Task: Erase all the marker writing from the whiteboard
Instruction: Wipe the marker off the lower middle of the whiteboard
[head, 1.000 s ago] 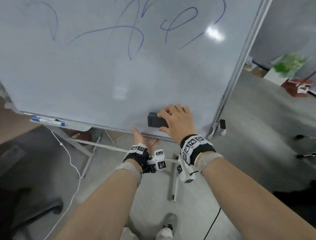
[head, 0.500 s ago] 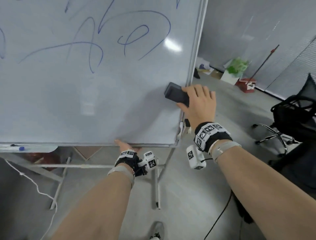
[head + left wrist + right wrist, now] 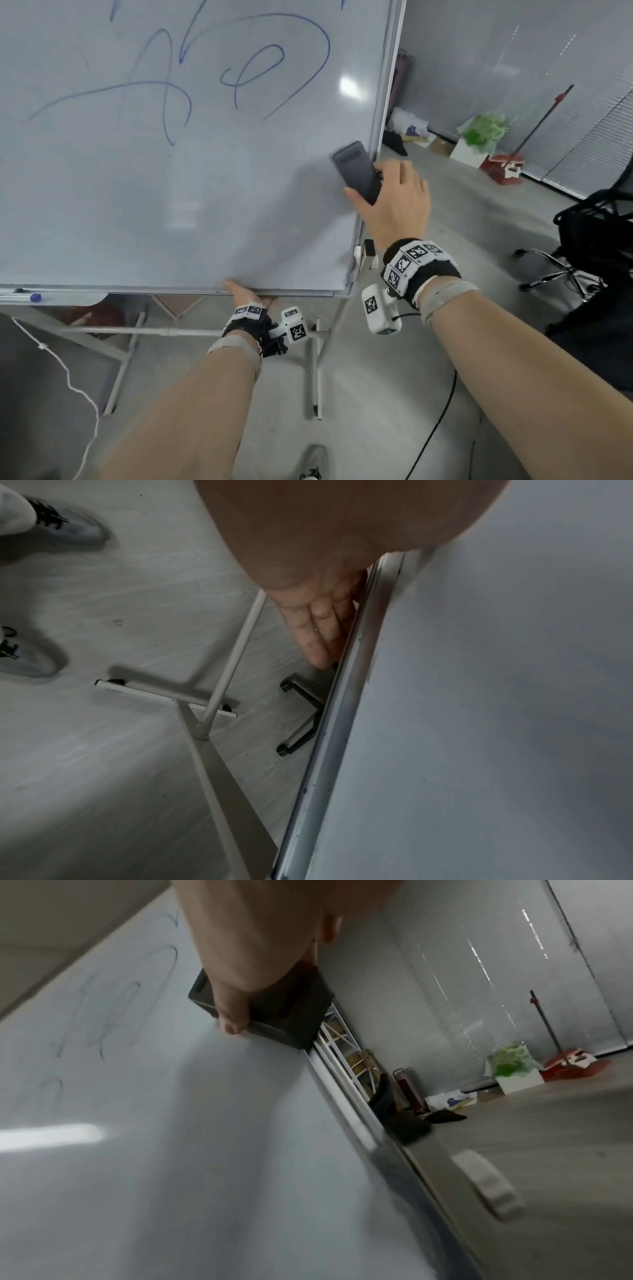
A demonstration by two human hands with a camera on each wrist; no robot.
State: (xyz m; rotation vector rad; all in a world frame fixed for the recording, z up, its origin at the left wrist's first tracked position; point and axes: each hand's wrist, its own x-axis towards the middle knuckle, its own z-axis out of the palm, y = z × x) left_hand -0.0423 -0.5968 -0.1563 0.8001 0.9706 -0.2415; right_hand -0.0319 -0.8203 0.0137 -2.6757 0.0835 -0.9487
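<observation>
The whiteboard (image 3: pixel 144 212) carries blue marker scribbles (image 3: pixel 239 72) across its upper part; its lower part is bare. My right hand (image 3: pixel 394 198) grips a dark grey eraser (image 3: pixel 356 171), tilted and pressed to the board beside its right frame edge. In the right wrist view the thumb lies over the eraser (image 3: pixel 291 1010) and faint writing (image 3: pixel 103 1020) shows beyond it. My left hand (image 3: pixel 248 296) holds the board's bottom frame from below, thumb on the front. In the left wrist view the fingers (image 3: pixel 318 631) lie straight along the back of the frame (image 3: pixel 346 696).
A blue marker (image 3: pixel 32 297) lies on the tray at the lower left. The stand's legs (image 3: pixel 317 359) and a white cable (image 3: pixel 68 377) are on the floor below. A black office chair (image 3: pixel 596 240), a red dustpan (image 3: pixel 503 168) and a plant box (image 3: pixel 479 140) stand to the right.
My right hand has carried the eraser up and right from the bottom edge to the board's right frame edge, tilting it. The left hand has stayed on the bottom frame.
</observation>
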